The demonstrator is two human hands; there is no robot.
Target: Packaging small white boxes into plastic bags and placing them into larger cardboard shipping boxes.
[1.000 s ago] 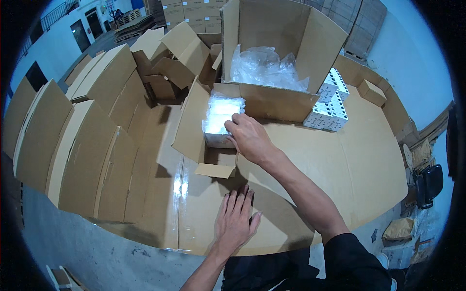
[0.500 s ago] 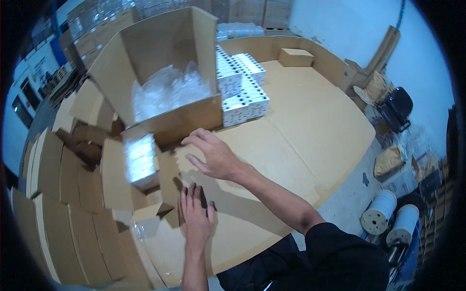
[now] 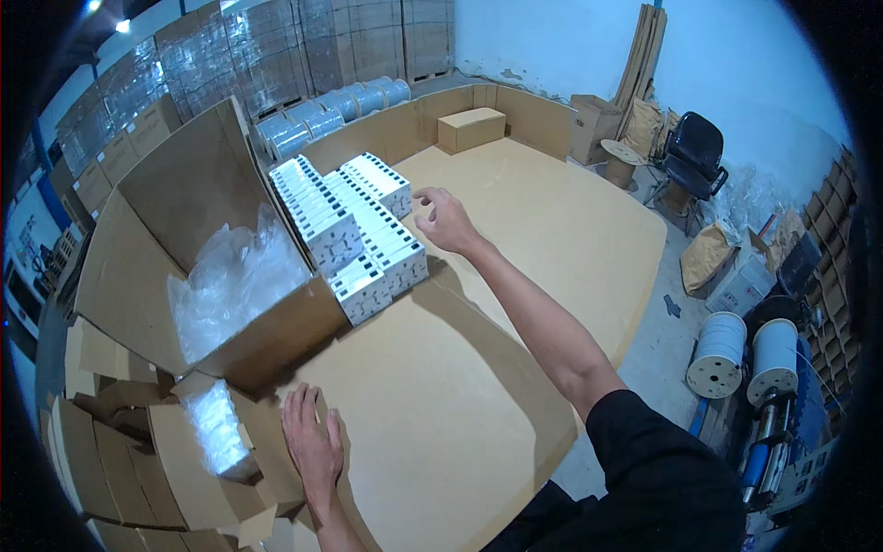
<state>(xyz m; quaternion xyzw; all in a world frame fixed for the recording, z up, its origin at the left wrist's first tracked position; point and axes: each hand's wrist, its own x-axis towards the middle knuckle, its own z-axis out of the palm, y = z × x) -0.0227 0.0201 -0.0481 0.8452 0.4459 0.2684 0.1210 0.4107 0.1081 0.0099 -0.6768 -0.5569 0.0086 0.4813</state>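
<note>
My right hand [image 3: 445,222] reaches out beside the stacks of small white boxes with dark marks [image 3: 375,241], near the far stack's right end. Its fingers are curved and apart, with nothing in them. Flat on the cardboard-covered table lies my left hand [image 3: 313,443], fingers stretched out, by the flap of an open carton [image 3: 179,451]. A block wrapped in shiny clear plastic [image 3: 219,431] sits in that carton. Behind it stands a large open cardboard box [image 3: 267,345] with clear plastic bags [image 3: 235,276] inside, right against the white boxes.
A closed brown carton [image 3: 471,130] rests at the table's far end, against a raised cardboard edge [image 3: 533,120]. More open cartons [image 3: 87,455] crowd the left side. On the floor at right are white spools [image 3: 716,354] and a black chair [image 3: 694,156].
My right hand has moved away from the large box's front, forward and right to the white boxes. My left hand stays on the table by the small carton. The view has turned right.
</note>
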